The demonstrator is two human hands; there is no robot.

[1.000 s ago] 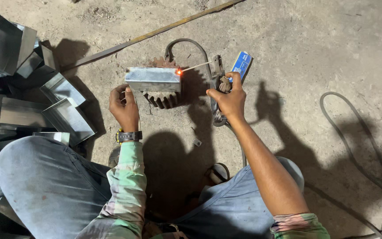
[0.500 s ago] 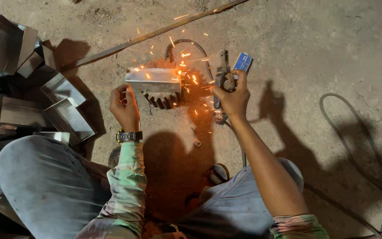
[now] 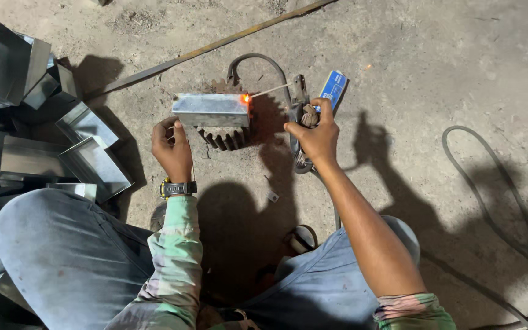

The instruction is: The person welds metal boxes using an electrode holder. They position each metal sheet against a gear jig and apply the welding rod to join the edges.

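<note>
On gritty concrete, a glowing rod (image 3: 270, 90) touches the shiny rectangular metal box (image 3: 210, 110).
</note>
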